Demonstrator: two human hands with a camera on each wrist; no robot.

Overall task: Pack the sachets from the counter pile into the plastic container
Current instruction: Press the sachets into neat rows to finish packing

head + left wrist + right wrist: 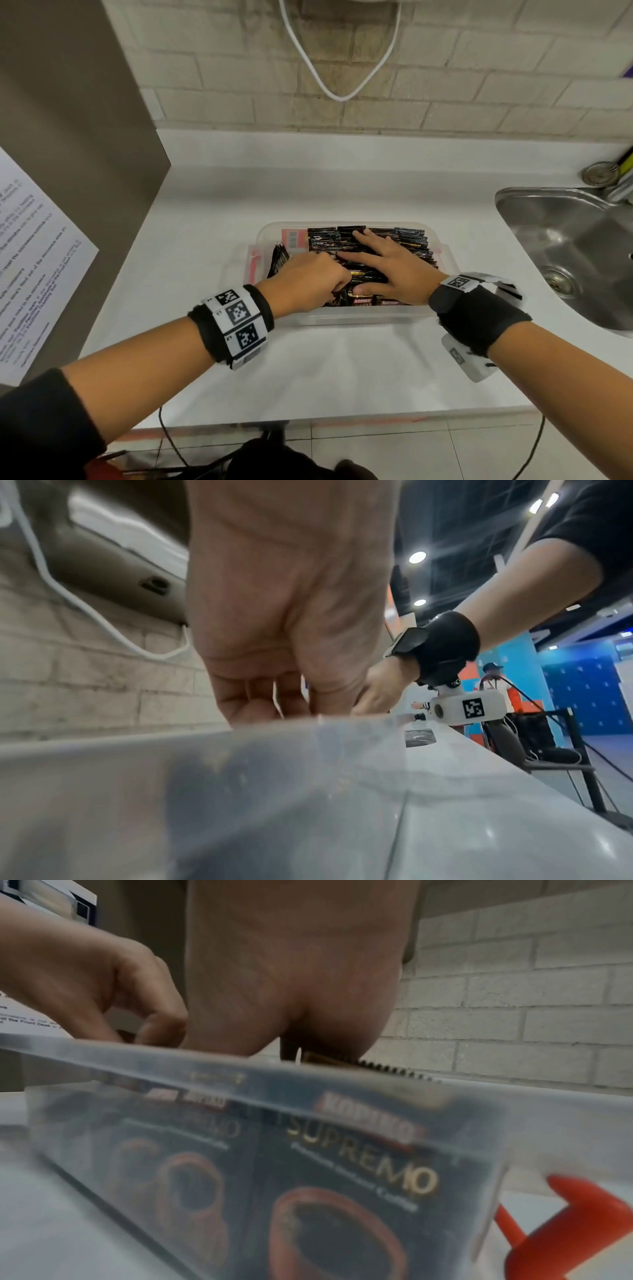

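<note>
Two hands work inside the plastic container (342, 317), landmark on the white worktop (308, 359). Nearest its front wall, the left hand (308, 279) has fingers curled down among the sachets (404, 240), probably tucking one in; an actual grip is hidden. Just right, the right hand (387, 265) lies flat, fingers spread, likely pressing the glossy dark packets level. Clear, rigid walls; red latch (565, 1240). Beyond its right end, a steel sink (575, 246).

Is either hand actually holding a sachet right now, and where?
Right hand holds nothing; it lies flat on the sachets. Left hand is curled among them, its grip hidden.
</note>
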